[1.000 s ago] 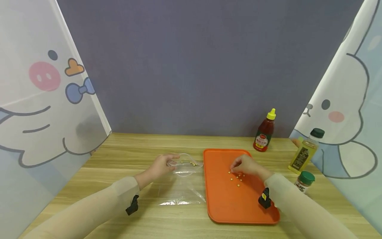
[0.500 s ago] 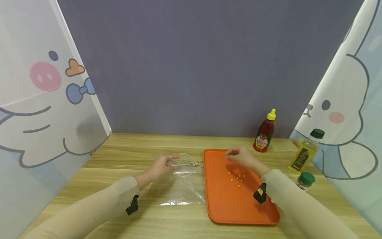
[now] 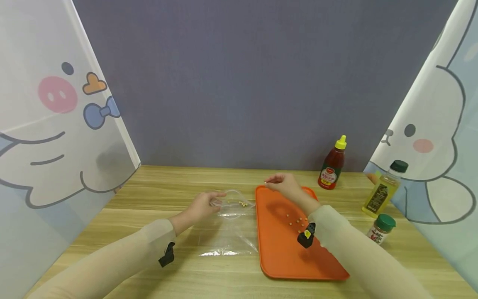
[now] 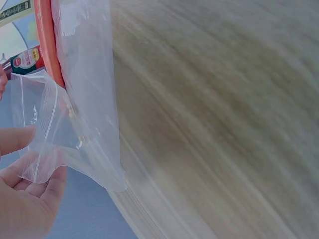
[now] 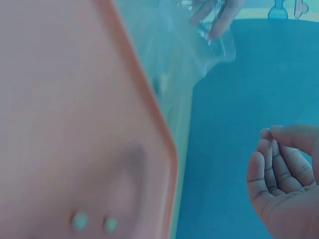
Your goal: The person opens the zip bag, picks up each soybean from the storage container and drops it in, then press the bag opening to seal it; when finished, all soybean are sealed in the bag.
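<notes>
A clear zip bag point(image 3: 228, 238) lies on the table, its mouth held up and apart at the far end. My left hand point(image 3: 199, 209) grips the left edge of that mouth; in the left wrist view the thumb and fingers point(image 4: 55, 181) pinch the plastic. Several small pale yellow beans point(image 3: 243, 204) show inside the bag. Above the far left corner of the orange tray point(image 3: 278, 259) my right hand point(image 3: 286, 187) pinches a single bean point(image 3: 265, 183) between thumb and fingertips. More beans point(image 3: 300, 219) lie scattered on the tray, partly behind the right wrist.
At the back right stands a red sauce bottle point(image 3: 330, 168) with a yellow tip. Further right are an oil bottle point(image 3: 381, 193) and a green-capped spice jar point(image 3: 381, 229), close to the right forearm. A grey partition point(image 3: 239, 83) closes off the table's back.
My right hand has picked a bean from the tray's group, risen, and moved left and away toward the bag. The left hand has stayed at the bag's mouth.
</notes>
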